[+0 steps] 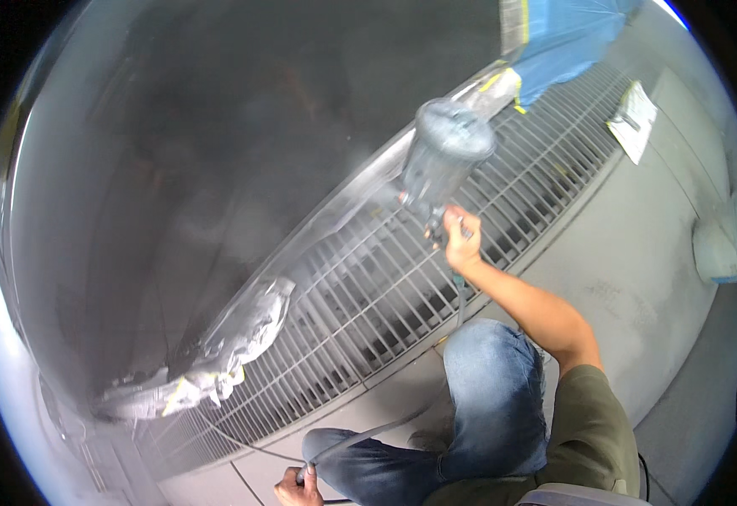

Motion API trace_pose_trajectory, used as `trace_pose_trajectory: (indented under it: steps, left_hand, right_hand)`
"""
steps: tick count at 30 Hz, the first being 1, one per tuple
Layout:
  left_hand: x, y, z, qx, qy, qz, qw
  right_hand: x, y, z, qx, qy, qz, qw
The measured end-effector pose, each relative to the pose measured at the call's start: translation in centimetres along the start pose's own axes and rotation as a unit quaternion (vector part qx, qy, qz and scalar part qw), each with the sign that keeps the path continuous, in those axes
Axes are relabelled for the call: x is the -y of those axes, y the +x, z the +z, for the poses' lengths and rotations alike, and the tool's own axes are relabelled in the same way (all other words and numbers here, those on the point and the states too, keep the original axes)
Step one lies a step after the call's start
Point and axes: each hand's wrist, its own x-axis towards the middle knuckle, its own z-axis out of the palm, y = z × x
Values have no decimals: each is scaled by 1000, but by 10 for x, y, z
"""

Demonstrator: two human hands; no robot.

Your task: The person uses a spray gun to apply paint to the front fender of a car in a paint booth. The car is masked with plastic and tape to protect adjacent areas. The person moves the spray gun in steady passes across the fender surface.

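My right hand (463, 240) is wrapped round the grip of a paint spray gun (429, 221) that carries a large, paint-smeared cup (448, 156) on top. The gun is beside the lower edge of a glossy dark grey vehicle panel (242, 126), its nozzle toward the panel, with a pale haze near it. A grey air hose (385, 427) hangs from the gun's handle and runs back over my knee. Low in the view, my left hand (298, 491) is closed on that hose, well away from the panel.
A metal floor grating (368, 304) runs diagonally under the panel's edge. Crumpled masking foil (246, 329) with yellow tape hangs at lower left, and blue masking sheet (567, 51) at upper right. A taped paper (634, 121) lies on the floor; a pale bucket (718, 244) stands at right.
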Motion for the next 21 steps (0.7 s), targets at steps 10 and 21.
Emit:
trace_pose_trajectory:
  steps: [10, 21]
  left_hand:
    - [27, -28, -24, 26, 56, -48, 997]
    - [-41, 9, -1, 68, 87, -37, 993]
  right_hand:
    - [-63, -86, 143, 322, -88, -18, 942]
    - [-43, -6, 22, 54, -68, 21, 996]
